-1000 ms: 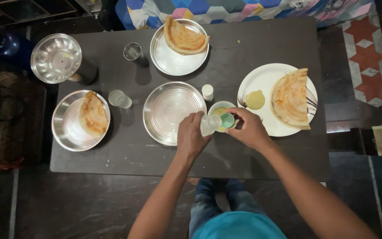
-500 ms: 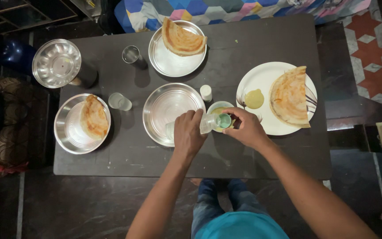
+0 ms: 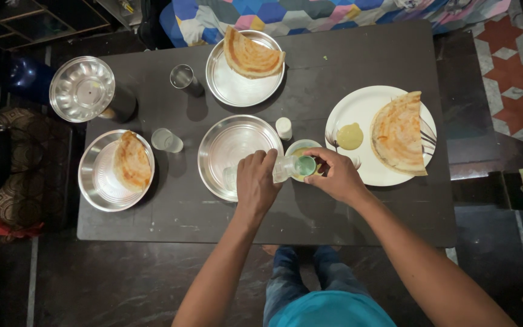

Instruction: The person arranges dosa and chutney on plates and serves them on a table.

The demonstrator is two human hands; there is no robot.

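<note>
My left hand (image 3: pixel 254 181) grips a small clear glass (image 3: pixel 283 169), tipped on its side towards the right. My right hand (image 3: pixel 338 177) holds a small green cup (image 3: pixel 305 165) right at the glass's mouth. Both hover over a small bowl (image 3: pixel 301 147) of yellowish sauce on the dark table (image 3: pixel 334 66). An empty steel plate (image 3: pixel 232 151) lies just left of my left hand.
A white plate (image 3: pixel 358 109) with a folded dosa (image 3: pixel 398 133) and yellow sauce lies at the right. Steel plates with dosas sit at top centre (image 3: pixel 237 85) and far left (image 3: pixel 98 181). A steel tumbler (image 3: pixel 181 77), a clear glass (image 3: pixel 164 139), a white shaker (image 3: pixel 284 127) and a lidded steel pot (image 3: pixel 83 89) stand around.
Both hands stay together over the bowl; the glass has tipped slightly further towards the green cup. The view has shifted a little.
</note>
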